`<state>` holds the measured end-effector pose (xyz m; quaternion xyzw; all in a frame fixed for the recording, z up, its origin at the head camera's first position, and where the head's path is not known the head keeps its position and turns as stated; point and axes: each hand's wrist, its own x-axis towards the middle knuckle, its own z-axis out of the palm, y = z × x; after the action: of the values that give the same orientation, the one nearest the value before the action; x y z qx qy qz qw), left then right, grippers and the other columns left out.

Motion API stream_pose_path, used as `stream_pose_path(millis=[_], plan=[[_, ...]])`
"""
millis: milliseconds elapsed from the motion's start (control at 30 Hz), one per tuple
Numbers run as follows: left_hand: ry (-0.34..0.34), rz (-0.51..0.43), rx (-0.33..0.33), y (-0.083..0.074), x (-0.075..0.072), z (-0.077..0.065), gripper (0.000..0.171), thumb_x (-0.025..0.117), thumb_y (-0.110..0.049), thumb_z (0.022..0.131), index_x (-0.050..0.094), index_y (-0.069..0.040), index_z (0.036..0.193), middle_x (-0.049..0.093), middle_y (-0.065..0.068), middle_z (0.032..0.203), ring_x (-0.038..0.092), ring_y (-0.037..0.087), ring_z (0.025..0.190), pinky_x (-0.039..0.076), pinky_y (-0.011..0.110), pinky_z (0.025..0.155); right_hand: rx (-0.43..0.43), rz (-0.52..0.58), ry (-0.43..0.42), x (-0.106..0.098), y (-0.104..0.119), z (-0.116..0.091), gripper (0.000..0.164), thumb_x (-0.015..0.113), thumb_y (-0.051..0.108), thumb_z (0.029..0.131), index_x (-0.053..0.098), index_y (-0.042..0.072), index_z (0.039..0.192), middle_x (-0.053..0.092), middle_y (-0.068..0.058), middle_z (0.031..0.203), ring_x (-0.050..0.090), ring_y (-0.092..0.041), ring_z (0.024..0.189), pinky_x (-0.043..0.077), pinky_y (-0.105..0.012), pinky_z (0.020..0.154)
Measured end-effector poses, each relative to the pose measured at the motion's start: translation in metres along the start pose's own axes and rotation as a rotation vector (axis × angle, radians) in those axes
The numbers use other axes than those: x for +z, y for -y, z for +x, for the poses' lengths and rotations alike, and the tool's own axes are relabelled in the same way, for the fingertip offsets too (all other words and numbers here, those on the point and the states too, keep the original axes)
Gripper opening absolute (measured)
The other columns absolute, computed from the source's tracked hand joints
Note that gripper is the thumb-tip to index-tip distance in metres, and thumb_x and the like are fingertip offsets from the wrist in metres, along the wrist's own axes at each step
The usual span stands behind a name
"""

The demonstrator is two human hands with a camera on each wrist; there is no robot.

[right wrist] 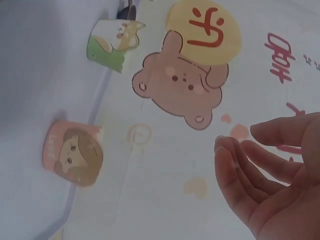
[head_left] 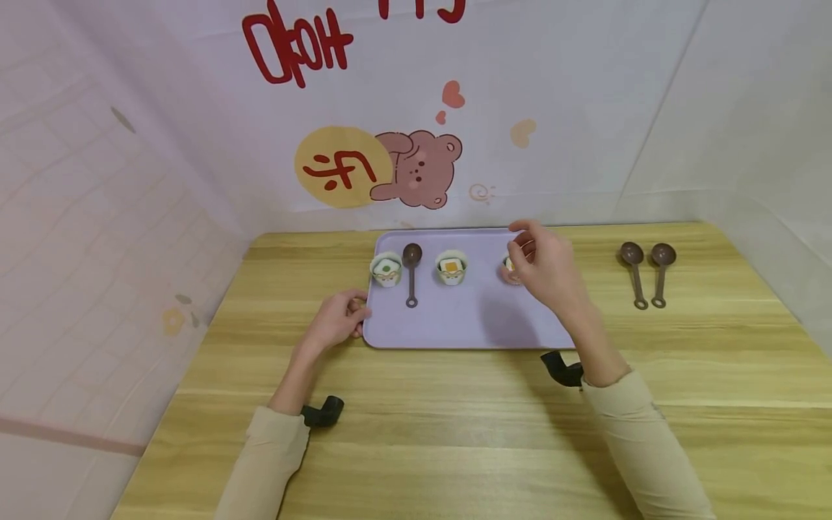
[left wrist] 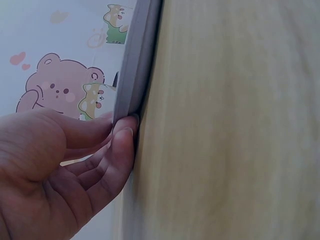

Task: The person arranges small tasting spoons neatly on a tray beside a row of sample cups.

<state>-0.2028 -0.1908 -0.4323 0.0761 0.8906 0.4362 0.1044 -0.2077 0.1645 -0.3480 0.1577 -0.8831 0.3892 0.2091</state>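
Observation:
A lavender tray lies on the wooden table. My left hand pinches its left rim between thumb and fingers, as the left wrist view shows up close. Above the tray's right part hovers my right hand, fingers loosely bent and holding nothing. Beneath it, partly hidden, stands a pink paper cup with a cartoon face. Two green-and-white cups with cartoon animals, a left one and a middle one, stand on the tray. A brown scoop lies between these two.
Two more brown scoops, a left one and a right one, lie on the table right of the tray. Behind the table hangs a white cloth backdrop with a printed bear. A dark wrist mount sits on the left forearm.

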Motion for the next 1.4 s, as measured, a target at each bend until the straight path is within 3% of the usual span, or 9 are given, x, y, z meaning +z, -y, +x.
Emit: stream_pose_path(millis=[167, 600, 1033, 1200, 1400], plan=[[-0.003, 0.002, -0.001, 0.0, 0.001, 0.0, 0.038, 0.063, -0.002, 0.099, 0.055, 0.009, 0.134, 0.065, 0.013, 0.085, 0.063, 0.017, 0.058, 0.053, 0.028, 0.054, 0.03, 0.026, -0.013, -0.013, -0.006, 0.002, 0.024, 0.058, 0.0, 0.096, 0.062, -0.007, 0.118, 0.067, -0.02, 0.091, 0.065, -0.028, 0.077, 0.044, -0.013, 0.068], [-0.003, -0.013, -0.004, 0.0, 0.0, -0.001, 0.038, 0.063, -0.001, 0.098, 0.055, 0.009, 0.134, 0.065, 0.014, 0.085, 0.063, 0.017, 0.059, 0.054, 0.03, 0.055, 0.096, -0.018, -0.031, -0.034, -0.018, 0.004, 0.028, 0.06, 0.008, 0.098, 0.062, -0.004, 0.122, 0.068, -0.023, 0.097, 0.065, -0.032, 0.085, 0.043, -0.016, 0.073], [0.002, -0.009, -0.013, 0.001, -0.001, 0.0, 0.039, 0.063, -0.001, 0.098, 0.054, 0.009, 0.135, 0.065, 0.014, 0.085, 0.062, 0.015, 0.059, 0.052, 0.028, 0.055, 0.173, -0.049, -0.039, -0.052, -0.035, 0.005, 0.034, 0.058, 0.015, 0.1, 0.06, -0.003, 0.129, 0.068, -0.025, 0.104, 0.066, -0.037, 0.092, 0.039, -0.01, 0.068], [0.004, -0.006, -0.01, 0.001, -0.001, 0.001, 0.039, 0.063, -0.001, 0.098, 0.054, 0.009, 0.135, 0.065, 0.013, 0.085, 0.062, 0.015, 0.059, 0.052, 0.028, 0.055, 0.207, -0.06, -0.057, -0.059, -0.044, 0.005, 0.034, 0.057, 0.018, 0.1, 0.06, -0.001, 0.129, 0.067, -0.023, 0.106, 0.065, -0.027, 0.091, 0.041, -0.01, 0.068], [0.009, -0.011, -0.013, -0.001, -0.001, 0.0, 0.039, 0.063, -0.001, 0.098, 0.054, 0.009, 0.135, 0.064, 0.013, 0.084, 0.062, 0.016, 0.058, 0.053, 0.029, 0.056, 0.264, -0.073, -0.071, -0.072, -0.054, 0.002, 0.039, 0.057, 0.025, 0.101, 0.06, 0.002, 0.132, 0.067, -0.021, 0.109, 0.056, -0.002, 0.085, 0.041, -0.01, 0.067]])
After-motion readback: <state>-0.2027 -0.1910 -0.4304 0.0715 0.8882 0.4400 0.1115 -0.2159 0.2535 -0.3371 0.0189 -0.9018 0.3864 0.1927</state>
